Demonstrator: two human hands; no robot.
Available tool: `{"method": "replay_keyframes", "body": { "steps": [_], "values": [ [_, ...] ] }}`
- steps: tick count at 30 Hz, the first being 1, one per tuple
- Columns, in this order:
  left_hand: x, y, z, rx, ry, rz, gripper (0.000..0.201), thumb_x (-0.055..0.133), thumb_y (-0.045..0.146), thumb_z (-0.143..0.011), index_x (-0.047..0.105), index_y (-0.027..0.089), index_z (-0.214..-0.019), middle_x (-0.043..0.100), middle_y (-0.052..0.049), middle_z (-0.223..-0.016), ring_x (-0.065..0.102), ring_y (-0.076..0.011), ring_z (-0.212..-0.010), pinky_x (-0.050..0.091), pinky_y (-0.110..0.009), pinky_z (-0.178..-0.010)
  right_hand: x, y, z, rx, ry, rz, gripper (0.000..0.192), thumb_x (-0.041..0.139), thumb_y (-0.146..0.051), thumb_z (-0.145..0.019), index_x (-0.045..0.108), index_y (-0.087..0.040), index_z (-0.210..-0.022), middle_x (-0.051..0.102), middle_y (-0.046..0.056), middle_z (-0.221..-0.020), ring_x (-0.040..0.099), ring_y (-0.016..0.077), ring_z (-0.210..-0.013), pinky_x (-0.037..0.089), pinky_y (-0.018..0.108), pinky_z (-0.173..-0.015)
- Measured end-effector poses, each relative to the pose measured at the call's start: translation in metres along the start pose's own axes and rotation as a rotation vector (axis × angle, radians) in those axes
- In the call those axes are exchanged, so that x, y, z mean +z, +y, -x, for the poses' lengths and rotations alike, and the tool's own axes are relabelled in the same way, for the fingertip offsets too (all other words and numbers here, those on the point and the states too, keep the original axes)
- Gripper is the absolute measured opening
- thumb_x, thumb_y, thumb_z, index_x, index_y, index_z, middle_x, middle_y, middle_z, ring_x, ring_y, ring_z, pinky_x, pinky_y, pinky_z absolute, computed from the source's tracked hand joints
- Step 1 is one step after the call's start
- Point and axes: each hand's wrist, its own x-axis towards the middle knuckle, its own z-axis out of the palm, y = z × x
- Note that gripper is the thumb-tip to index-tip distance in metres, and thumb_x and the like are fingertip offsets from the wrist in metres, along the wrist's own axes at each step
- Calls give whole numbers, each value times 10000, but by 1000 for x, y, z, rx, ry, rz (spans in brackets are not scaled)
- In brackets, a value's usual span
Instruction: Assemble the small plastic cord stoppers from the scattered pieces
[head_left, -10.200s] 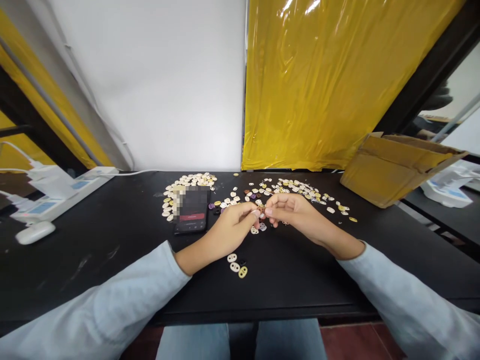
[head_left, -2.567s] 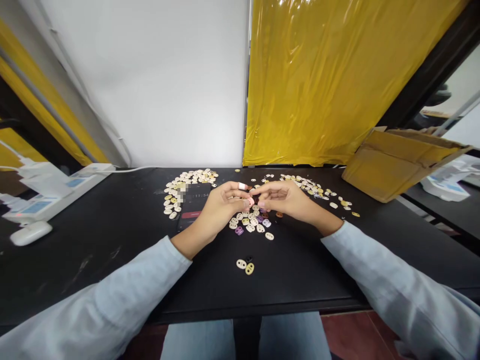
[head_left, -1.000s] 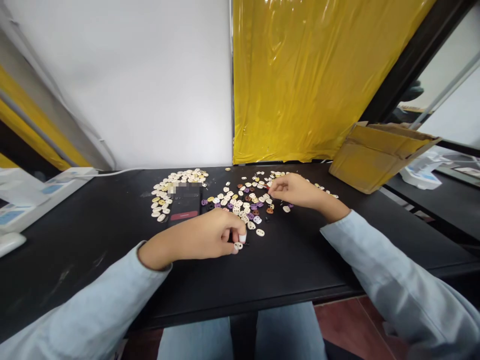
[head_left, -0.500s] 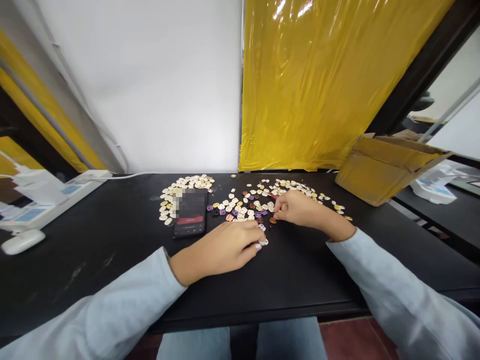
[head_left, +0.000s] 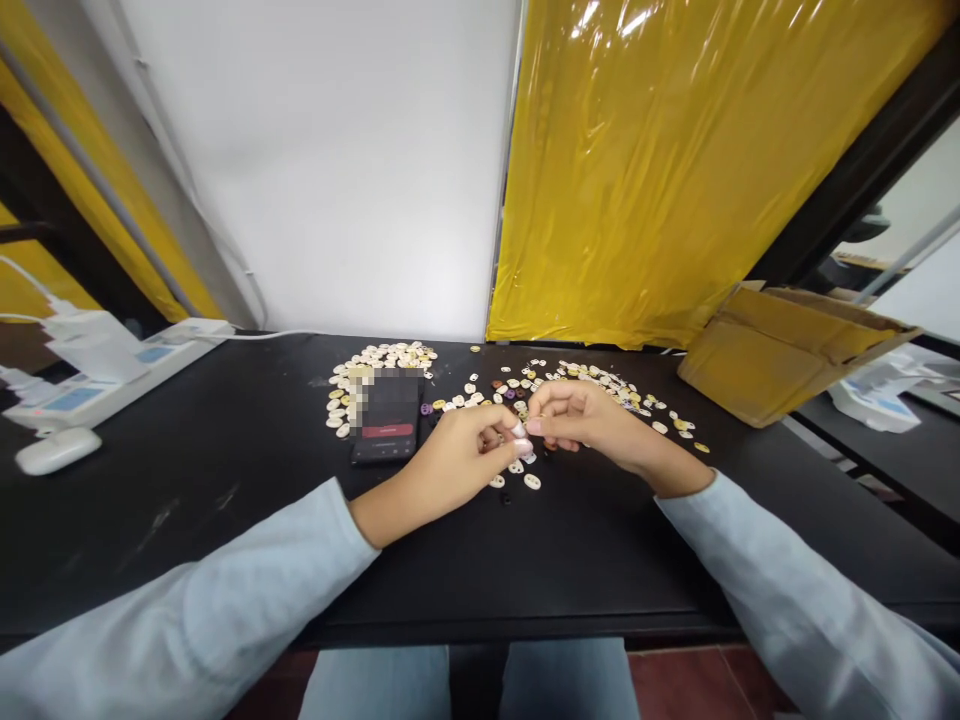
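My left hand (head_left: 472,445) is closed in a pinch, thumb and index fingertip together. My right hand (head_left: 589,425) pinches just to its right, and the fingertips almost meet above the table. What lies between them is too small to make out. Below the fingers are two loose cream oval buttons with holes, the right one (head_left: 532,482) plainer to see, and a small black piece (head_left: 506,498). Scattered buttons (head_left: 600,378) in cream, yellow, purple and brown spread behind my hands, which partly hide them.
A phone (head_left: 386,445) lies left of my left hand, beside a heap of cream buttons (head_left: 360,358). Farther left are a white power strip (head_left: 82,395) and a white rounded case (head_left: 58,451). A cardboard box (head_left: 757,360) stands at the right on the black table (head_left: 562,570).
My hands have come together; the left rose off the cream button and the right moved left toward it. The camera view has shifted slightly.
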Motion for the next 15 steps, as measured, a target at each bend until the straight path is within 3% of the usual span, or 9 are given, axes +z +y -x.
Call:
{"method": "replay_keyframes", "body": {
  "steps": [7,12,15],
  "values": [
    [2,-4,-2,32,45,124,150,600,294,-915,667,163,-888,669,-15,-784,582,-129,-691,446,-245,-633,8,10,-4,-20,-42,-204,224,790,-333,-785,652,-165,-839,588,-45,-596,491,55,-486,375,154,-442],
    [-2,-3,-2,-16,17,138,186,583,298,-924,686,150,-877,683,-24,-778,568,-123,-648,427,-240,-590,8,11,-4,27,-79,-249,269,821,-331,-760,654,-164,-889,674,-21,-633,579,72,-491,468,165,-462],
    [-7,-1,-3,-17,18,126,219,559,307,-939,672,145,-844,681,-32,-792,594,-141,-708,452,-251,-639,7,8,-4,58,-29,-263,325,851,-340,-721,647,-161,-900,728,11,-663,653,109,-515,513,185,-472]
  ]
}}
